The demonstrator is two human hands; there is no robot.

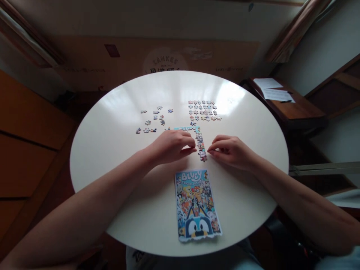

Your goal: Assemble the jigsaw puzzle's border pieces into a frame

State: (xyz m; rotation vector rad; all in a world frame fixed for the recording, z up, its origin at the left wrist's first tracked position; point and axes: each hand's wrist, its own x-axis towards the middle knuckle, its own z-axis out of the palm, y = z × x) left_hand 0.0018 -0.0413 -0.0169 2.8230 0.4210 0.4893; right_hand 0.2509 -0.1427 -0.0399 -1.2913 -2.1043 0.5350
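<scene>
Left hand (176, 144): fingers curled, thumb and fingertips just left of the joined puzzle strip; can't tell if it grips a piece. Right hand (231, 150): fingertips bunched just right of the strip, same, contents can't be confirmed. Both over the white oval table (104, 150). Brown desk (306, 107) beyond the table's far right, with paper sheets (277, 94) on it. Bluey picture sheet (196, 202) flat near the person, bottom edge ragged. Block of loose pieces (206, 112) in four rows, beyond the strip. Joined puzzle strip (200, 141): L-shaped, corner at far end, one leg running toward the picture sheet between the hands. Scattered pieces (162, 122) lie left of the block.
</scene>
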